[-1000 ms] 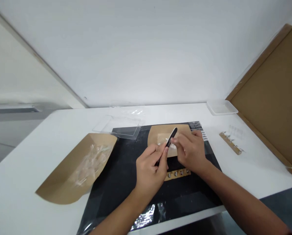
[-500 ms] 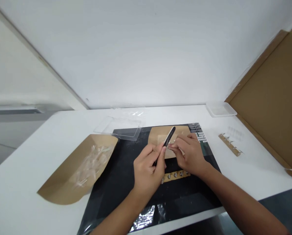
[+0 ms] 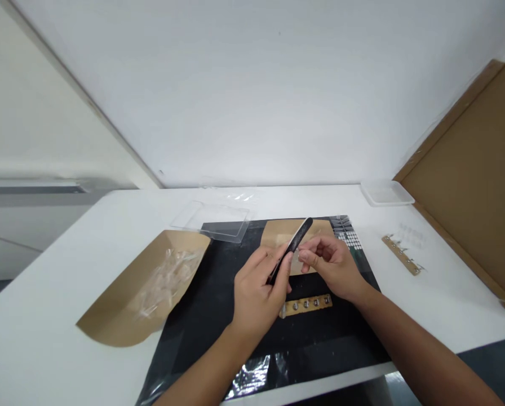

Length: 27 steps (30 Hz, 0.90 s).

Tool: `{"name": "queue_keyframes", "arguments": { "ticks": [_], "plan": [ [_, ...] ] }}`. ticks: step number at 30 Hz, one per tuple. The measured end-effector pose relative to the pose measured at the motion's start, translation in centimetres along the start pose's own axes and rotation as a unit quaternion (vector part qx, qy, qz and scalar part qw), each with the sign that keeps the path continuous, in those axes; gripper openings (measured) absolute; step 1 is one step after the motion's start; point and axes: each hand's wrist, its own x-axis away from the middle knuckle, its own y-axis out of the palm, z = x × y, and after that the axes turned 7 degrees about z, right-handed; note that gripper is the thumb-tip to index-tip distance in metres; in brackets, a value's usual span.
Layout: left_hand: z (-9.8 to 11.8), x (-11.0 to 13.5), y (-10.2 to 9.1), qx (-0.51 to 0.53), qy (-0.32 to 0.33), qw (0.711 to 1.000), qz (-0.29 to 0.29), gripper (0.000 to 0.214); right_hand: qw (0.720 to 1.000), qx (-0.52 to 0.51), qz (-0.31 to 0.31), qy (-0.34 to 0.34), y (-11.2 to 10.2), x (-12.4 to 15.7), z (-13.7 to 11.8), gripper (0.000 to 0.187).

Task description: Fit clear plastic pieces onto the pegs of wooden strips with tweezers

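My left hand (image 3: 258, 287) is closed around a black nail file (image 3: 293, 242) with a pale edge and a rounded end, which slants up to the right. Close beside it, my right hand (image 3: 335, 265) has its thumb and fingers bent together in a pinch. Whatever lies between those fingertips is too small to make out. Under both hands is a brown paper sheet (image 3: 273, 231) on a black mat (image 3: 218, 270). Just below them, a tan strip (image 3: 320, 303) bearing several small shiny metal pieces rests on the mat.
On the left, a curved brown paper piece (image 3: 113, 304) holds clear plastic bits (image 3: 168, 282). Behind it lies a clear plastic lid (image 3: 218, 220). To the right are another tan strip with metal pieces (image 3: 402, 256), a translucent tray (image 3: 388, 193) and a cardboard panel (image 3: 468, 169).
My right hand has drawn back slightly and turned, its fingers now more curled. The nail file stays in my left hand, tilted a little further over. The view has shifted slightly.
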Motion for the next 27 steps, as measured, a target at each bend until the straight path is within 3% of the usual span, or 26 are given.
{"name": "queue_keyframes", "arguments": {
  "ticks": [8, 12, 16, 20, 27],
  "plan": [
    [0.0, 0.1, -0.1, 0.023, -0.041, 0.999, -0.015, 0.026, 1.0, 0.01, 0.012, -0.007, -0.3, 0.0, -0.2, 0.02],
    [-0.2, 0.2, 0.0, 0.041, -0.074, 0.996, -0.013, 0.027, 0.993, 0.091, 0.038, -0.062, -0.5, 0.2, -0.4, 0.014],
    [-0.1, -0.1, 0.0, 0.027, -0.043, 0.999, -0.018, 0.019, 0.945, 0.234, 0.081, -0.213, -0.4, 0.3, -1.0, 0.004],
    [-0.1, -0.2, 0.1, 0.049, -0.048, 0.997, -0.023, 0.02, 0.886, 0.295, 0.114, -0.339, -0.1, 0.4, -1.3, 0.014],
    [-0.4, 0.0, 0.2, 0.109, -0.142, 0.983, -0.037, 0.023, 0.874, 0.297, 0.089, -0.373, -0.2, 0.4, -0.4, 0.019]
  ]
}}
